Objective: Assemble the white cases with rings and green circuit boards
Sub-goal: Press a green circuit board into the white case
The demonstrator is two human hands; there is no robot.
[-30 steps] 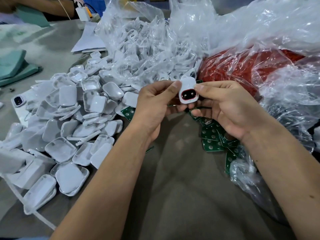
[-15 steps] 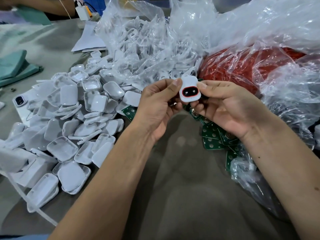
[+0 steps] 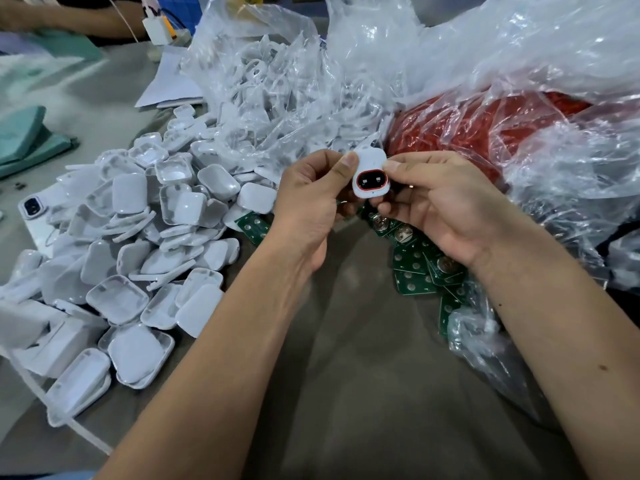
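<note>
A small white case (image 3: 371, 164) with a red ring (image 3: 372, 182) around its dark oval opening is held up between both hands. My left hand (image 3: 311, 199) pinches its left edge with thumb and fingers. My right hand (image 3: 440, 206) pinches its right side and underside. Green circuit boards (image 3: 414, 268) lie in a loose heap on the table beneath my right hand, and one more green board (image 3: 252, 227) lies left of my left wrist. A big pile of white case halves (image 3: 138, 237) spreads across the left.
A clear bag of white parts (image 3: 277, 98) sits behind the pile. A clear bag of red rings (image 3: 485, 133) lies at the right rear. A phone (image 3: 33, 209) lies at the far left, with green cloth (image 3: 24, 140) behind it. Another person's arm (image 3: 69, 19) is at the top left.
Both hands have lifted the case slightly and tilted it, so its ringed opening faces the camera more squarely. The grip of each hand is unchanged.
</note>
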